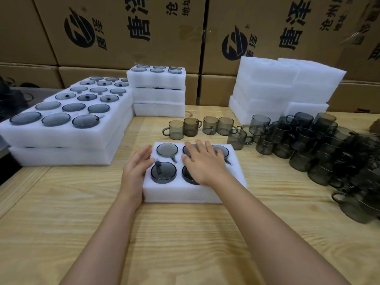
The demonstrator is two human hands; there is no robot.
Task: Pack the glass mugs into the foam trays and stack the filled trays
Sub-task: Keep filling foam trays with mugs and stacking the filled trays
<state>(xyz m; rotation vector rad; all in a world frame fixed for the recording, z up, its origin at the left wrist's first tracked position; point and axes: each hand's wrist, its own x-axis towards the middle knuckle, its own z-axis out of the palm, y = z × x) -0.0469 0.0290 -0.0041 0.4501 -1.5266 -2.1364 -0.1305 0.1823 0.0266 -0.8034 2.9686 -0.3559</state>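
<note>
Right grip [202,163], fingers spread flat, rests on glass mugs [163,172] seated in a foam tray [181,194] on the counter [164,233]; left grip [137,167], fingers straight, lies against the tray's left edge. Loose mugs [308,145] crowd right of the tray, filled stacks [67,120] left of it.

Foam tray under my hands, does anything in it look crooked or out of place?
In the foam tray, the front-left glass mug shows its handle across its own round top, while the handle of the back-left glass mug lies in a foam slot. The right hand largely hides the middle mugs.
</note>
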